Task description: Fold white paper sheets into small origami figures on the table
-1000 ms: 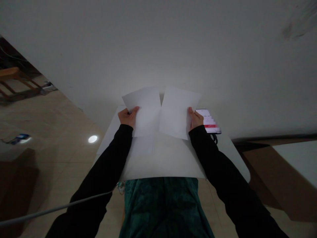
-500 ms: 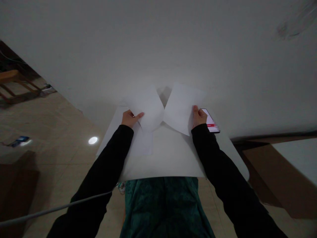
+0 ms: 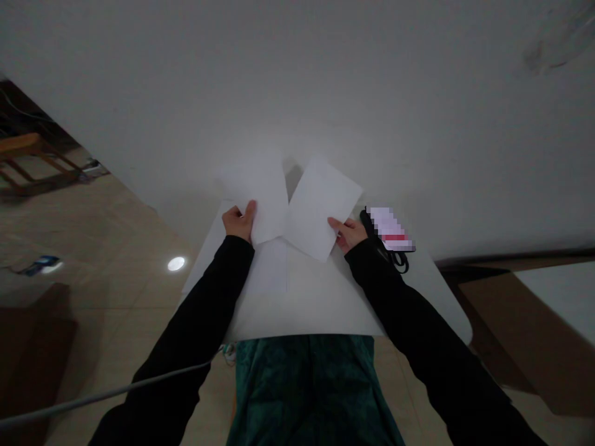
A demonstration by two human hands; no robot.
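Between my hands two white sheets of paper stand raised over the small white table (image 3: 316, 313), meeting near the middle in a V shape. My left hand (image 3: 239, 221) pinches the left paper (image 3: 267, 198) at its lower left edge, thumb on the near face. With thumb and fingers closed, my right hand (image 3: 349, 234) grips the right paper (image 3: 320, 204) at its lower right edge. Whether the two are separate sheets or joined at the bottom, I cannot tell. More white paper (image 3: 269, 272) lies flat on the table under and beside my left hand.
A phone (image 3: 390, 229) with a lit, blurred screen lies right of my right hand, a black cable (image 3: 400, 261) beside it. The white wall (image 3: 297, 80) rises behind the table. A grey cable (image 3: 116, 389) crosses my left forearm. At the right stands a cardboard box (image 3: 525, 328).
My right hand has moved left with its paper, bringing the two papers closer together and uncovering more of the phone and its cable. My left hand has turned slightly, its thumb now pointing more upward.
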